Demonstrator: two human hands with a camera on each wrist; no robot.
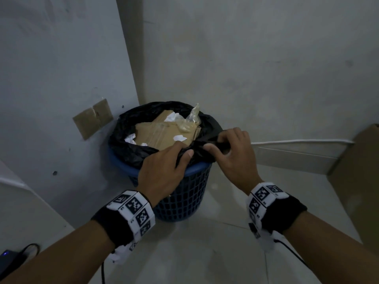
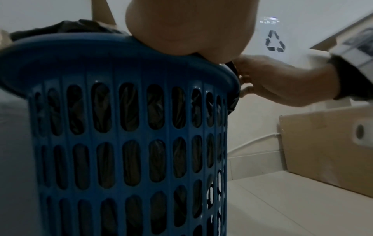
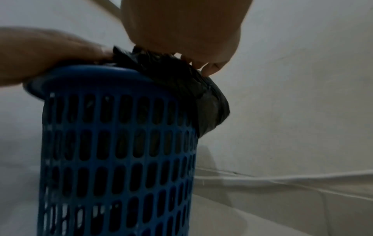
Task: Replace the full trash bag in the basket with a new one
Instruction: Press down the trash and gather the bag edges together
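The full black bag [image 1: 131, 148] sits in the blue basket [image 1: 184, 199], loaded with cardboard [image 1: 164, 134] and paper; removal has only begun and no new bag is visible. The left hand [image 1: 164, 169] and right hand [image 1: 231, 154] each pinch gathered bag film at the near rim. Walls stand close behind; the floor [image 1: 205, 253] in front offers lifting room.
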